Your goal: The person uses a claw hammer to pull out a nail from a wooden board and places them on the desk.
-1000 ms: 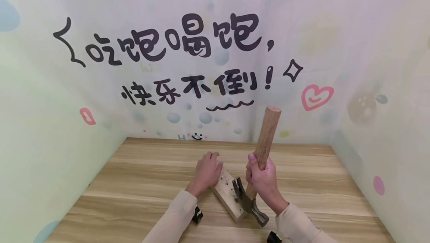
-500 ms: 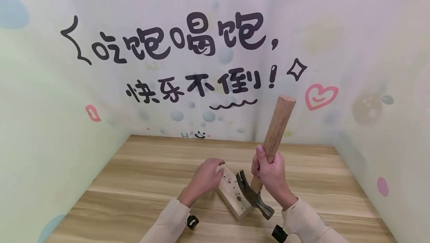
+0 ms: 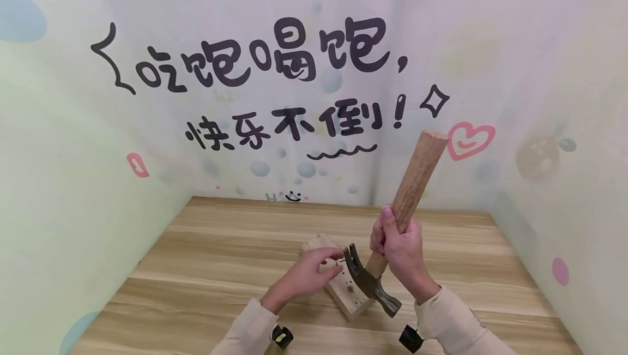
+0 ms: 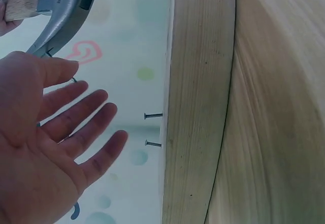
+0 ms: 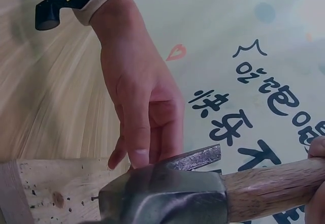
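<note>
My right hand [image 3: 402, 240] grips the wooden handle of a claw hammer [image 3: 370, 284], holding it tilted with the head low and the claw towards the left. My left hand [image 3: 306, 273] hovers over a wooden board [image 3: 350, 303], its fingers loosely extended beside the claw. In the left wrist view the thumb and index finger stand apart around a small nail [image 4: 74, 80] close to the claw; whether they touch it I cannot tell. Two nails [image 4: 153, 116] stick out of the board's face. The hammer's head hides part of the board in the right wrist view.
The board lies at a slant on a wood-grain table [image 3: 196, 268]. Printed cloth walls [image 3: 275, 98] with black lettering enclose the table at the back and sides. A black wrist device [image 3: 282, 337] sits at the left sleeve, another [image 3: 411, 338] at the right.
My left hand has let go of the board's far end and moved right and nearer, to the hammer claw. The hammer has shifted slightly right, its handle leaning further right.
</note>
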Available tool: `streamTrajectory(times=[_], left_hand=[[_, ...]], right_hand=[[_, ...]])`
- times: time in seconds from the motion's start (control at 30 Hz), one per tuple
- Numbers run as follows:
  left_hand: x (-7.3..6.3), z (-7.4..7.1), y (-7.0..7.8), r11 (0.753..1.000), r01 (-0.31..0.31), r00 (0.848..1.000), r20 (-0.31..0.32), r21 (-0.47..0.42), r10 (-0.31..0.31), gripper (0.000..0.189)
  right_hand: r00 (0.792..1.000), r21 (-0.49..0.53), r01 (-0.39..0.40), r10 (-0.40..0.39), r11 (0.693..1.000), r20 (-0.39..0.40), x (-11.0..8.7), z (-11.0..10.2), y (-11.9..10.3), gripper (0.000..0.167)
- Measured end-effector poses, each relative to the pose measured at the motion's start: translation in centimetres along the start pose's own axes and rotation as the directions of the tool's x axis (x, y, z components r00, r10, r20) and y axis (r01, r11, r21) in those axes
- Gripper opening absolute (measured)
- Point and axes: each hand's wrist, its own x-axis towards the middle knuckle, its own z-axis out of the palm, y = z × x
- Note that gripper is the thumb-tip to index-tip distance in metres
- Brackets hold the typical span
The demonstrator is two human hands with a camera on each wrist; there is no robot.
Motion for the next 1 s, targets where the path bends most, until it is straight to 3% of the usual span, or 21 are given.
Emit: streamTrajectory(times=[0.13, 0.43, 0.5, 0.7, 0.8, 0.9, 1.0], left_hand=[[-0.1, 0.2, 0.1, 0.999, -0.037, 0.999, -0.030, -0.006, 0.037, 0.019], [-0.3, 0.7, -0.4, 0.990, -0.140, 0.985, -0.106, -0.013, 0.138, 0.013], [-0.3, 0.8, -0.6, 0.985, -0.171, 0.976, -0.136, -0.004, 0.169, 0.012], [-0.4, 1.0, -1.2, 0.958, -0.270, 0.929, -0.235, 0.092, 0.285, 0.011], [-0.6, 0.7, -1.2, 0.971, -0.235, 0.923, -0.302, 0.047, 0.239, 0.014], [-0.8, -0.1, -1.1, 0.986, -0.165, 0.912, -0.383, -0.024, 0.143, 0.016], [-0.9, -1.0, -1.2, 0.993, -0.107, 0.908, -0.413, -0.052, 0.077, 0.018]], right_hand=[[1.000, -0.001, -0.012, 0.012, 1.000, 0.006, -0.1, 0.1, -0.2, 0.035], [0.998, -0.002, -0.064, 0.064, 0.998, 0.023, -0.2, -0.3, 0.1, 0.037], [0.997, -0.001, -0.065, 0.065, 0.998, 0.031, -0.2, -0.3, 0.1, 0.036], [0.997, 0.003, -0.076, 0.076, 0.997, 0.020, -0.1, -0.4, 0.2, 0.039], [0.996, 0.031, -0.092, 0.092, 0.995, 0.003, -0.1, -0.4, 0.3, 0.042], [0.993, 0.058, -0.118, 0.119, 0.991, -0.011, -0.2, -0.3, 0.4, 0.043], [0.990, 0.060, -0.139, 0.141, 0.988, -0.028, -0.3, -0.4, 0.6, 0.043]])
